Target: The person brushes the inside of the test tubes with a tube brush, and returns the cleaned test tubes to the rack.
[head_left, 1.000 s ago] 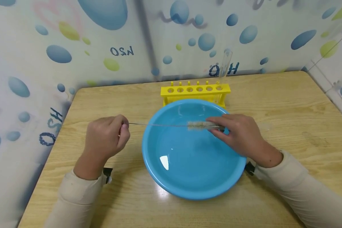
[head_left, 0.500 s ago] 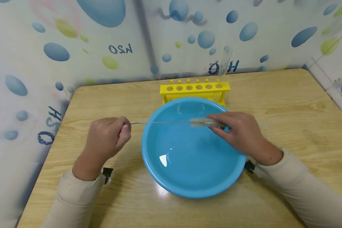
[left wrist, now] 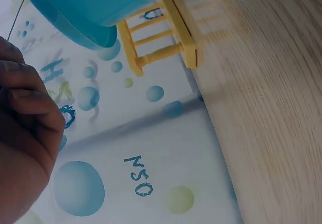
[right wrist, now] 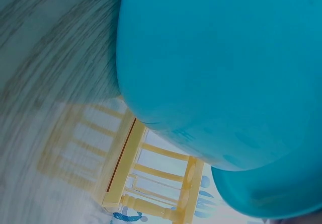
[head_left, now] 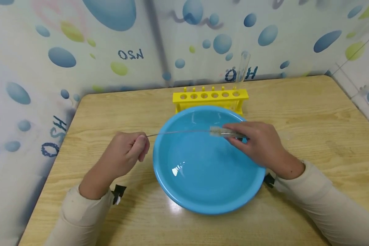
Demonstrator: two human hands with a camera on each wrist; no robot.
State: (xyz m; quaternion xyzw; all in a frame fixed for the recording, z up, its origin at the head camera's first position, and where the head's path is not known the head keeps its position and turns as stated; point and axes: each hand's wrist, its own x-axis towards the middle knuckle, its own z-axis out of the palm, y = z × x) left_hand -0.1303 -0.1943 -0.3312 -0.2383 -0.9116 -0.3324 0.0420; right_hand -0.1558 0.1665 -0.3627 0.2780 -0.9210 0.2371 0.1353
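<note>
My left hand (head_left: 126,152) grips the thin wire handle of a test tube brush (head_left: 215,131) with curled fingers. Left of the tube's mouth some pale bristles show; the brush's far end is inside the glass. A clear test tube (head_left: 229,133) lies nearly level in my right hand (head_left: 258,143), pinched between thumb and fingers, its closed end hidden by the hand. Both are above a blue basin (head_left: 209,205) that holds clear liquid. In the left wrist view, curled fingers (left wrist: 30,98) show at the left edge; the right wrist view shows mostly the basin's outer wall (right wrist: 216,73).
Behind the basin stands a yellow test tube rack (head_left: 209,96), with another glass test tube (head_left: 243,70) upright in its rightmost hole. Everything rests on a wooden table (head_left: 117,112) against a wall (head_left: 160,41) printed with bubbles.
My left hand has moved right towards the basin and turned somewhat, and the brush has slid further into the tube, with fewer bristles showing. My right hand has stayed nearly still.
</note>
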